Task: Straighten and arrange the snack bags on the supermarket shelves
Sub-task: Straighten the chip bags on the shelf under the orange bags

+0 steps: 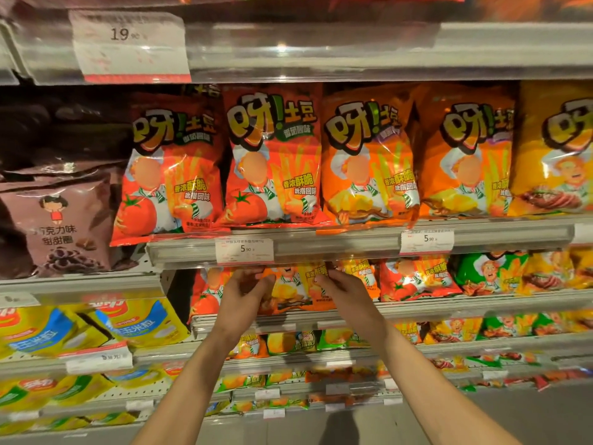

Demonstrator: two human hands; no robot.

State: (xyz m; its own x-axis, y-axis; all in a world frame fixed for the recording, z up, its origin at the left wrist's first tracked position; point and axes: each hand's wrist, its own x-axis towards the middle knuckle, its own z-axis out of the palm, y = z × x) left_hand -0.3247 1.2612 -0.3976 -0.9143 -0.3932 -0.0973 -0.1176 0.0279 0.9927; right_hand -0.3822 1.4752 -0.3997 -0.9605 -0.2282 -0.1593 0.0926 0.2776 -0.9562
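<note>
I see both hands reaching into the second shelf from the top of this snack bay, just under the clear price rail. My left hand (pixel 245 289) grips the left edge of an orange potato-stick bag (pixel 290 289), fingers curled round it. My right hand (pixel 341 289) pinches the same bag on its right side, fingertips closed on the foil. The bag stands upright at the front of that shelf (pixel 449 308), between a red tomato-flavour bag (pixel 205 295) on its left and another orange bag (pixel 361 274) just to its right. Farther right on the same shelf sit a second red tomato bag (pixel 414 279), a green bag (pixel 491 273) and yellow-orange ones at the edge of the view.

The shelf above (pixel 353 244) holds a row of larger bags of the same brand, all upright and facing out: two red tomato ones (pixel 170 175), then two orange ones (pixel 369 162), then a yellow bag (pixel 555 149) at the far right. Two white price tags (pixel 244 250) reading 5.90 hang on its rail. To the left, a separate lower shelf holds brown chocolate-ring bags (pixel 61 226), and under them lie yellow bags with blue panels (pixel 64 329). Lower shelves carry smaller mixed bags, too blurred to tell apart. A tag reading 19.90 (pixel 128 43) hangs on the top rail.
</note>
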